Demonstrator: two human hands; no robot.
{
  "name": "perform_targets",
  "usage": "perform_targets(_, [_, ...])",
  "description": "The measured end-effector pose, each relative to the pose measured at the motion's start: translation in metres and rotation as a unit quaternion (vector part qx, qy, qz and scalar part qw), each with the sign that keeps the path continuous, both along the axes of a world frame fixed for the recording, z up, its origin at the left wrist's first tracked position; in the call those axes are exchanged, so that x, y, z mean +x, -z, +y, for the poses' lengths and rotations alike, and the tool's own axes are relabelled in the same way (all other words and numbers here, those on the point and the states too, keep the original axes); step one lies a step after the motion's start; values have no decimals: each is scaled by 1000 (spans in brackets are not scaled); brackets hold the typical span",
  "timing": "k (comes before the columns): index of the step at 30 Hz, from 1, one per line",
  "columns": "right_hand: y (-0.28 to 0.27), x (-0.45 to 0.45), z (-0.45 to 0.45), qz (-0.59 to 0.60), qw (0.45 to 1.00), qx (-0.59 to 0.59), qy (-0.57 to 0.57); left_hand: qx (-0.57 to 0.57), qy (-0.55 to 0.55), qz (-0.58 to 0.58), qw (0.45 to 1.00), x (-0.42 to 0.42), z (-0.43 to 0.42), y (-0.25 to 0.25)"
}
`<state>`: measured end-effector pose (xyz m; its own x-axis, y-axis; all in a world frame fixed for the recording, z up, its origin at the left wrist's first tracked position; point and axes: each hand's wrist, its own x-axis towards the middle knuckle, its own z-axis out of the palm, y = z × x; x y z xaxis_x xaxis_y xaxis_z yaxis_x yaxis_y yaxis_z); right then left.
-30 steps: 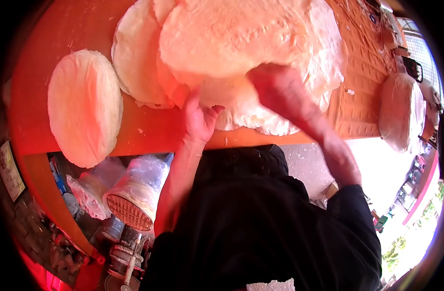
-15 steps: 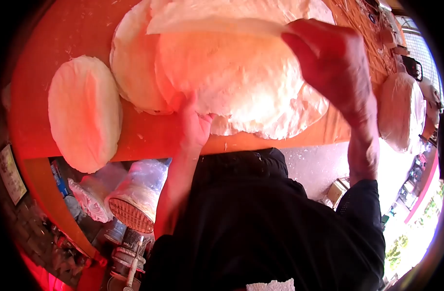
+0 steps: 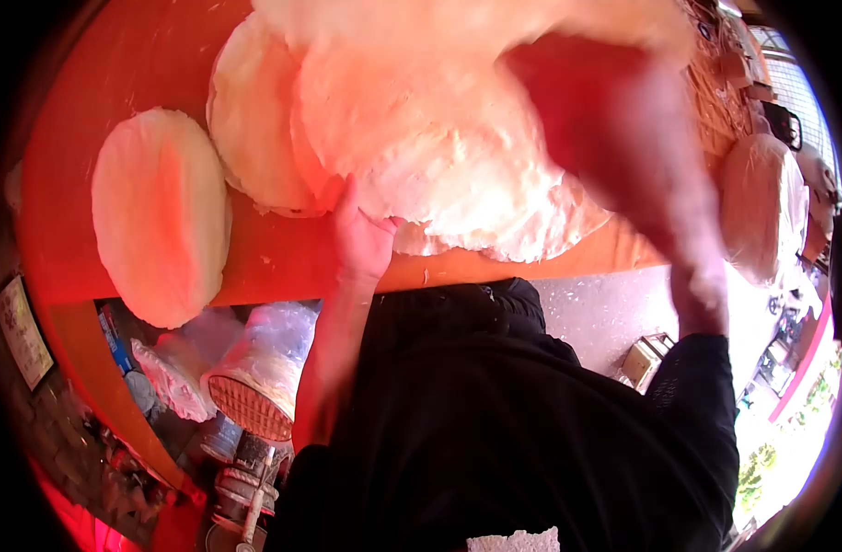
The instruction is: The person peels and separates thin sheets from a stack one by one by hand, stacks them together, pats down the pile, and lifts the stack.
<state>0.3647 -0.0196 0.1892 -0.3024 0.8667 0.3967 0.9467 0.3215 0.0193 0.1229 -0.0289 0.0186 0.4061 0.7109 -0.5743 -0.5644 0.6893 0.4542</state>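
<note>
A stack of thin, round, pale dough sheets (image 3: 430,138) lies on the orange table, its ragged near edge close to the table's front. At the stack's near left edge is my left hand (image 3: 361,241), thumb on top and fingertips partly hidden at the rim, closed on a sheet edge. My right hand (image 3: 605,110), blurred by motion, is above the right side of the stack. It is closed on the edge of a lifted sheet (image 3: 458,20), also blurred, which extends across the top of the view. More sheets (image 3: 255,120) overlap at the stack's left.
A separate oval sheet or pile (image 3: 161,216) lies on the orange table (image 3: 283,253) at the left. A wrapped bundle (image 3: 761,212) is at the right end. Below the table are plastic-covered round baskets (image 3: 260,377) and a small box (image 3: 644,361).
My right hand has moved up and right from the stack's near edge, raising the top sheet away and baring the one beneath. My left hand has stayed near the front edge, slightly lower.
</note>
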Motion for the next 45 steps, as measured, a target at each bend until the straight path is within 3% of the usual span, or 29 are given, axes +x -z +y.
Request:
perform_targets(1, [32,-7,-8,-35,996,-79,-19,14,-7,8,1000,-1,-1,-3])
perform_targets(3, [97,-30,-29,72,974,-206,-53,20,5,0,1000,-7,-2,0])
perform_targets(5, [124,-42,-37,117,956,-266,-32,23,-5,15,1000,-1,-1,-18])
perform_targets(10, [127,-51,-45,179,966,-182,-41,21,13,31,999,0,-4,-14])
perform_targets(11, [132,-56,-52,132,951,-277,-38,16,24,51,998,1,-3,-10])
perform_targets(15, [130,-38,-84,140,959,-238,-70,-2,15,75,997,-3,-3,10])
perform_targets(17, [140,-19,-86,73,983,-171,-12,-25,2,6,1000,0,5,3])
perform_targets(19, [159,12,-75,83,985,-144,33,-12,8,-49,999,3,13,-9])
perform_targets(20, [159,23,-65,101,972,-203,57,41,15,-107,993,4,18,-4])
perform_targets(22, [132,44,-29,109,945,-280,128,58,22,-115,991,16,22,-25])
perform_targets(24, [64,58,11,101,945,-234,204,59,35,-126,990,22,21,-29])
perform_targets(27, [-40,69,49,111,963,-17,244,58,155,99,981,42,10,-6])
perform_targets(29, [-58,71,30,81,974,87,191,61,208,118,969,56,-1,-12])
perform_targets(31, [-34,81,3,54,985,104,123,36,227,80,970,68,-8,-5])
perform_targets(33, [25,101,-13,56,996,33,64,9,217,33,976,81,-11,-4])
perform_targets(35, [93,112,-30,35,981,-148,117,8,209,-7,978,96,-15,1])
perform_targets(37, [128,109,-52,-80,933,-284,206,-22,215,-17,976,104,-15,3])
perform_targets(39, [153,111,-72,-2,952,-246,185,-32,213,-21,976,112,-18,7])
perform_targets(45, [143,105,-100,110,974,-133,148,15,168,-12,986,128,-28,7])
